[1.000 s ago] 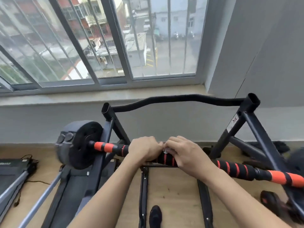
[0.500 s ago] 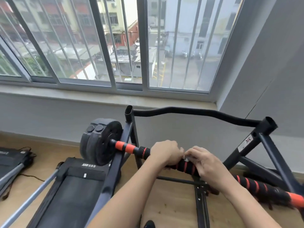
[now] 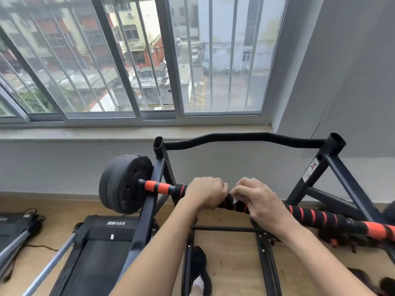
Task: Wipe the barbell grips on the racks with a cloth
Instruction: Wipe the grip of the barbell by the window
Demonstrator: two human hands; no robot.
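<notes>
A barbell (image 3: 320,218) with a black foam grip striped in red and orange lies across a dark steel rack (image 3: 333,167). A black weight plate (image 3: 121,184) sits on its left end. My left hand (image 3: 207,192) grips the bar from above, fingers curled round it. My right hand (image 3: 258,199) is wrapped over the bar right beside it. A small scrap of white cloth (image 3: 235,201) shows under the right fingers; most of it is hidden.
A folded treadmill (image 3: 96,248) lies on the wooden floor to the left, with another machine (image 3: 15,223) and a cable at the far left. My black shoe (image 3: 199,268) stands between the rack's floor rails. A barred window (image 3: 128,60) and grey wall are ahead.
The view shifted as my head moved, first panning left, then swinging back right and down. Both hands stay on the same middle stretch of the bar, close together.
</notes>
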